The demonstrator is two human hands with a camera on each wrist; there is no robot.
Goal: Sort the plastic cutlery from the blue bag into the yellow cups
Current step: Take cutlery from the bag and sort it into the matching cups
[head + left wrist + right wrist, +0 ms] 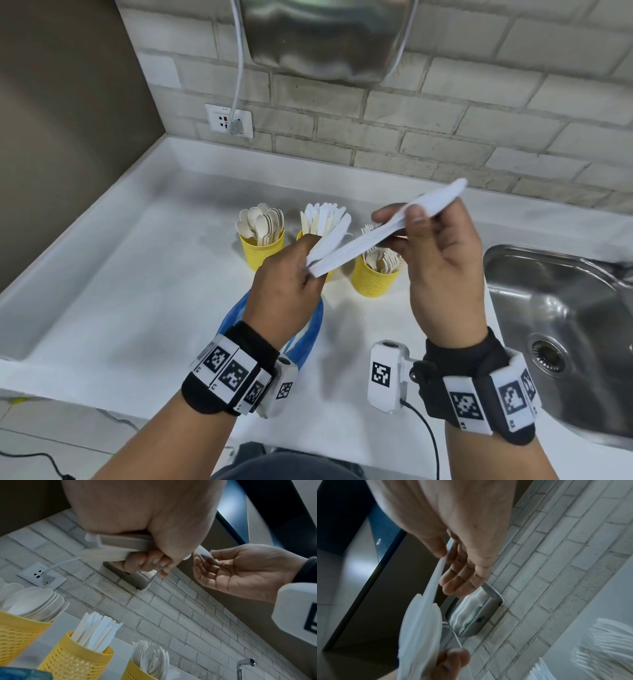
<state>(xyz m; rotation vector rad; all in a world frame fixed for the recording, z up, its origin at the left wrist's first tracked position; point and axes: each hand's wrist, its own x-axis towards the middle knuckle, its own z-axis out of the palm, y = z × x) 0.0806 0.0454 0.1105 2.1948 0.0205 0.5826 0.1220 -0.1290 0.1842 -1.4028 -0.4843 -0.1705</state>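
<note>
1. I count three yellow cups on the white table (137, 308) in the middle of the frame: the spoon cup (262, 251) at the left, the knife cup (75, 658) in the middle, and the fork cup (371, 279) at the right.
2. My left hand (284, 291) is closed around one end of a bundle of white plastic cutlery (346, 248); I cannot count the pieces in it.
3. The bundle goes up and to the right, above the cups, from the left hand to the right one.
4. My right hand (442, 260) pinches one white piece (438, 197) between thumb and fingers at the upper end; the other fingers are loosely bent.
5. The blue bag (308, 329) lies on the table under my left wrist, in the lower middle of the frame.
6. One steel sink (561, 329) is at the right edge.
</note>
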